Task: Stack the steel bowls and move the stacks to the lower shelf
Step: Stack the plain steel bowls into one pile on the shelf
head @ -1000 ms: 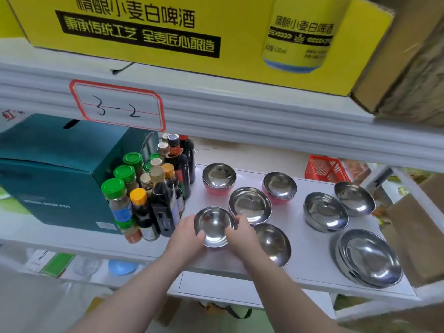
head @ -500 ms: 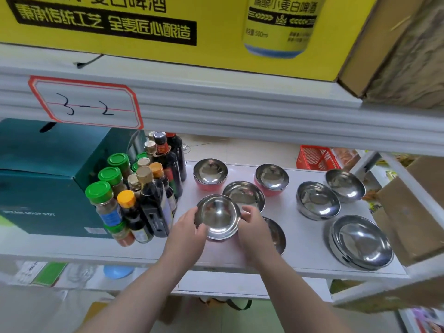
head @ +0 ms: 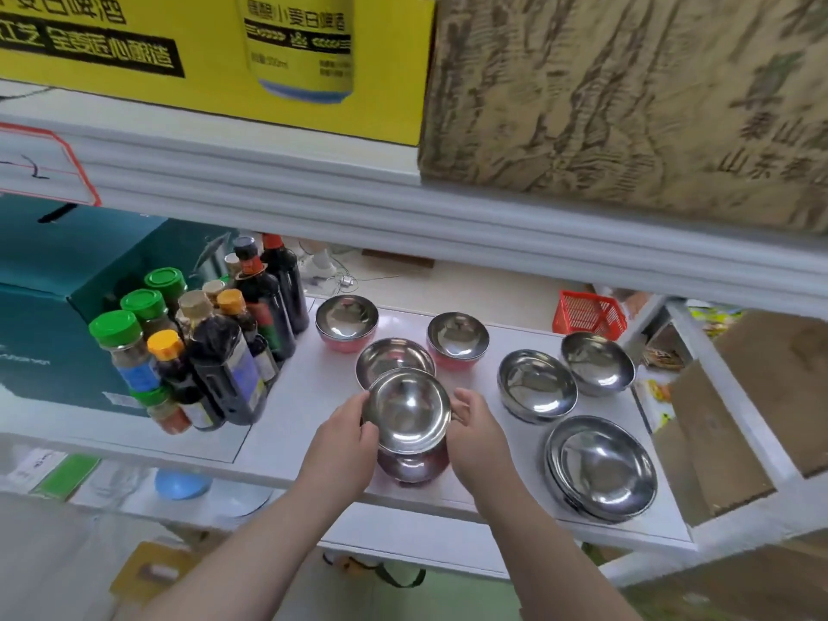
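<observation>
Centre of frame: left hand (head: 347, 434) & right hand (head: 477, 430) hold a steel bowl (head: 407, 411) by its rim, fingers curled round opposite sides. It sits directly over a second bowl (head: 412, 466) on the white shelf (head: 313, 396); can't tell if they touch. Held bowl is empty inside, just reflections.

Behind it, just above centre, another empty steel bowl (head: 394, 360). Further back, 2 pink-sided bowls w/ steel insides, one at upper centre (head: 346, 321), one right of it (head: 457, 339), both empty. Right of centre: empty bowl (head: 536, 385), another behind it (head: 597, 363). Lower right: a wider stack of nested bowls (head: 600, 468), top one empty.

Left of frame: cluster of sauce bottles & spice jars (head: 201, 347), dark liquid in the bottles, green & orange caps. Teal box (head: 58, 307) at far left. Red basket (head: 588, 314) at back right, contents unclear. Yellow carton (head: 215, 56) on the upper shelf, top left.
</observation>
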